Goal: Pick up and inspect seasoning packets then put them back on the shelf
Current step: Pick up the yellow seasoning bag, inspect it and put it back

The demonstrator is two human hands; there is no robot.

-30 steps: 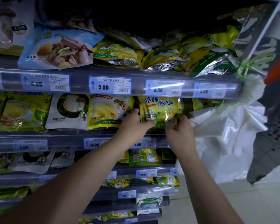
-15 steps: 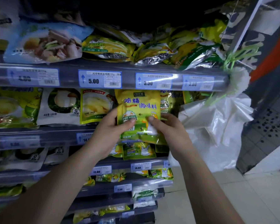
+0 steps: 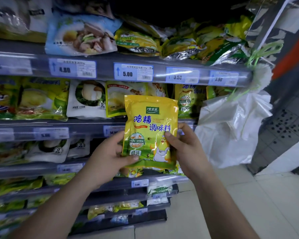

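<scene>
A yellow seasoning packet with blue characters and a cartoon chicken is held upright in front of the shelves, its front facing me. My left hand grips its lower left edge, thumb across the bottom. My right hand holds its right side, thumb on the front. Behind it, the second shelf carries a matching yellow packet standing at the right end.
Shelves of yellow, green and white packets fill the left and centre. Price tags line the shelf rail. A white plastic bag hangs at the shelf's right end. Tiled floor lies at the lower right.
Both hands pulled the yellow packet off the second shelf and brought it down and toward me. It now stands clear of the shelf.
</scene>
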